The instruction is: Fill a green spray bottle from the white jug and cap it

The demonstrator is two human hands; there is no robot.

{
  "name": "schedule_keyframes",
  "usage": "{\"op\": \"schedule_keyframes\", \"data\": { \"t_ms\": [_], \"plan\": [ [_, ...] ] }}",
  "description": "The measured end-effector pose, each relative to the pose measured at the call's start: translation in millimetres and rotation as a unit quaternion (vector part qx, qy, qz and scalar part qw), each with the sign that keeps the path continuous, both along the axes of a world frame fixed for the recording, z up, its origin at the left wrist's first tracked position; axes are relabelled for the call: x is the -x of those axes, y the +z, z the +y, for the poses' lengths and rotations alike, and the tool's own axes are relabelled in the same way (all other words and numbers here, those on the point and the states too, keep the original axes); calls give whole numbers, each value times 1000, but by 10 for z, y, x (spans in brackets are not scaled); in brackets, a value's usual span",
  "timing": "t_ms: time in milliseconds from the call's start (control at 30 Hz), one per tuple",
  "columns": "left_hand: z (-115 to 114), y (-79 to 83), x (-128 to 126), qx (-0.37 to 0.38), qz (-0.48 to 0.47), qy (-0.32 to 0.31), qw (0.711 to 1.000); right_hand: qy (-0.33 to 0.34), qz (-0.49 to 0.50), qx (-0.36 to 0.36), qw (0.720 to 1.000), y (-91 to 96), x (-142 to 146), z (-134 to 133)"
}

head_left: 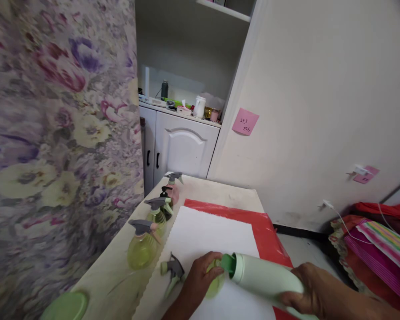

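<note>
1. Presently, a yellow-green bottle [214, 290] is positioned over the lower part of the white sheet [216, 224]; whether its base is set down cannot be told.
2. The bottle is grasped by the left hand [198, 278], with thumb and fingers closed about its upper part.
3. The pale green jug [268, 276] is gripped by the right hand [311, 288] at the end away from its mouth.
4. The jug's long axis is tipped almost level and is pointed leftward from the right hand. Its green spout [229, 264] is directed at the bottle's top, just beside the left fingertips; contact with the bottle cannot be confirmed.
5. The bottle is located left of the right hand, with the jug between; the left hand is nearer.
6. A grey spray head [175, 269] is laid on the white sheet, just left of the left hand.
7. Farther left, a yellow spray bottle [142, 253] is stood upright on the table [226, 192].
8. A red sheet [270, 233] is partly covered by the white sheet.
</note>
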State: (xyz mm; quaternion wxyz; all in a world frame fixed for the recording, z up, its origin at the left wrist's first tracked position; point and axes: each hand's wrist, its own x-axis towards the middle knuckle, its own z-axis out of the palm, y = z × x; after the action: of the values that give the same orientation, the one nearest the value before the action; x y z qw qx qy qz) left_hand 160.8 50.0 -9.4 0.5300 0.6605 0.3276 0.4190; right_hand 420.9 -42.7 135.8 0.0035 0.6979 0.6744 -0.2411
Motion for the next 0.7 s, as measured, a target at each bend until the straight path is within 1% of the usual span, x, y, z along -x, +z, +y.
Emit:
{"op": "schedule_keyframes", "data": {
  "t_ms": [167,300,433,533,700],
  "plan": [
    [11,-21,-5,-6,2,-2,1000,16,-3,5,1000,18,16,7],
    [14,-25,-10,-7,4,3,1000,9,-9,-7,1000,20,7,6],
    [11,-12,-9,-2,1,-6,1000,4,-12,2,1000,25,10,11],
    [12,-16,-8,-2,6,3,1000,7,-17,4,1000,19,10,15],
    [24,-64,-10,-5,-2,-2,1000,20,6,3,1000,40,35,10]
  ]
}}
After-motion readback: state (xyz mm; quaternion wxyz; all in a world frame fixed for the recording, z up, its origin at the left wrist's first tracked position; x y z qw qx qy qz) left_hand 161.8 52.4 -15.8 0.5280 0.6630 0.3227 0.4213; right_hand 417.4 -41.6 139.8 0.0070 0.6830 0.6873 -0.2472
